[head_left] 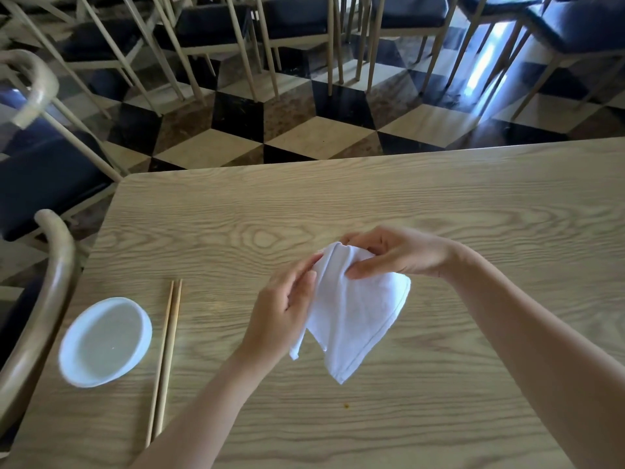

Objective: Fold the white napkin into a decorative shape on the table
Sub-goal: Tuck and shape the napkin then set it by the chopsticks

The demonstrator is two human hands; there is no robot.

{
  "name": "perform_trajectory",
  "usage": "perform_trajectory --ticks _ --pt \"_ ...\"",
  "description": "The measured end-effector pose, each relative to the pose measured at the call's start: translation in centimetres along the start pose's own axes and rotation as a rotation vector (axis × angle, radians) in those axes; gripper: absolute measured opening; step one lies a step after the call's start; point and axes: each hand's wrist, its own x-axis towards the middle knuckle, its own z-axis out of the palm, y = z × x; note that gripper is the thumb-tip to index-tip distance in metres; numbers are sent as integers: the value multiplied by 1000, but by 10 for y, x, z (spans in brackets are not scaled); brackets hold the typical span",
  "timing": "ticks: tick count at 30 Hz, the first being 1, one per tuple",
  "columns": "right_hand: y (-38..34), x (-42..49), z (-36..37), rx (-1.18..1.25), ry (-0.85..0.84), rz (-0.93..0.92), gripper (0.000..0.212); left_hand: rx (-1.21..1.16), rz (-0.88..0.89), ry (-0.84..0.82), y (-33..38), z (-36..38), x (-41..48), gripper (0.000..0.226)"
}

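Observation:
The white napkin (355, 309) hangs folded in a rough cone, held up over the middle of the wooden table (372, 204). Its pointed lower corner dangles near the tabletop. My left hand (287, 306) grips the napkin's left edge, thumb and fingers pinched on the cloth. My right hand (395, 253) holds the top of the napkin, fingers curled over the upper fold and thumb pressed on the front. Part of the top fold is hidden inside my right hand.
A white round dish (105, 341) sits at the table's left edge, with a pair of wooden chopsticks (165, 360) lying beside it. Curved chair backs (50, 299) stand close on the left. More chairs fill the checkered floor beyond the table's far edge.

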Motion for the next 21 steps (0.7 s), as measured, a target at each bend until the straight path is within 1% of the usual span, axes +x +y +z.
perform_trajectory --ticks 2,3,5,7,8,10,12,14,17,18,19,21 --pt "-2 2 4 -72 41 -26 4 34 20 -50 -4 3 -2 50" --pt "-2 3 5 -96 62 -38 9 35 12 -83 -4 4 -4 57" --pt "-3 5 8 -122 81 -58 27 10 -17 -155 -4 8 -6 68" --pt "-3 5 8 -139 93 -49 38 -23 -48 -191 -3 10 -6 74" --pt "-2 5 8 -146 102 -45 38 -33 -60 -196 -4 11 -6 76" --pt "-2 4 8 -173 143 -39 26 -28 -69 -207 -3 12 -5 79" --pt "-2 4 11 -256 183 -48 16 17 -64 -203 0 15 -6 73" --pt "-3 5 17 -366 226 -56 19 71 -88 -192 3 18 -10 69" --pt "-9 5 28 -479 291 -49 24 110 -101 -166 -3 21 -12 92" --pt "-12 5 31 -500 312 -50 29 95 -100 -176 -4 21 -12 94" --pt "-14 4 34 -513 327 -54 33 49 -106 -191 -2 19 -11 90" --pt "-16 2 35 -503 313 -49 36 -80 -80 -229 4 14 -8 72"
